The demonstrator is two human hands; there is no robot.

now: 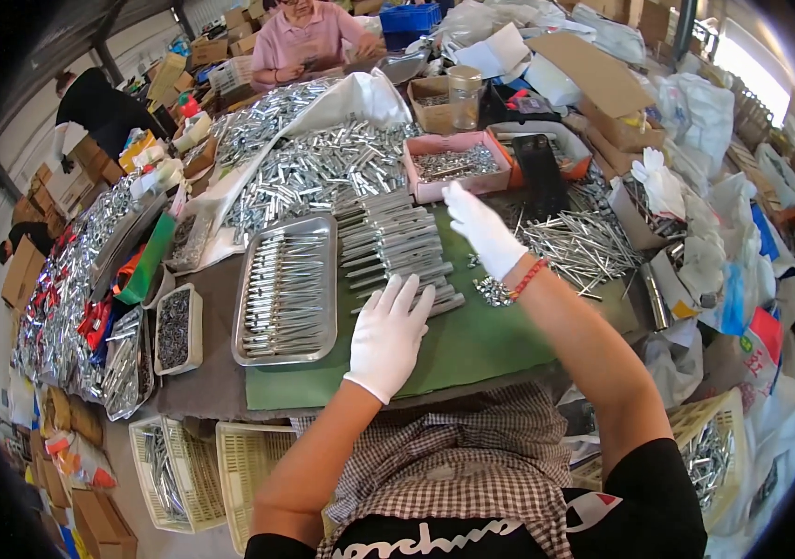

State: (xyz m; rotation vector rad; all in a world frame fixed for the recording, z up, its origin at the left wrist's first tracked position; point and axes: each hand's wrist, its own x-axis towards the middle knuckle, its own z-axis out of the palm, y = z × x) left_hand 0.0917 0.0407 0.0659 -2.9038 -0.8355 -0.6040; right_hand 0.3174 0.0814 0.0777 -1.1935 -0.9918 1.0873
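White gloves cover both of my hands. My left hand point(388, 334) lies flat, fingers stretched out, over the near end of a neat stack of slim silver metal pieces point(390, 238). To the right of that stack, my right hand point(481, 228) is raised with its fingers extended toward the pink box point(458, 166); nothing shows in it. Small metal parts fill the pink box. A steel tray point(330, 307) on the left holds a row of slender pointed metal pieces point(286, 293). Under my hands is a green mat point(472, 349).
Loose silver parts point(323, 168) heap up beyond the stack. Long metal pins point(579, 247) and a black phone point(539, 168) lie right. A white bin of dark screws point(177, 328) stands left. Yellow crates point(174, 475) sit below the table; a person in pink point(309, 42) works across.
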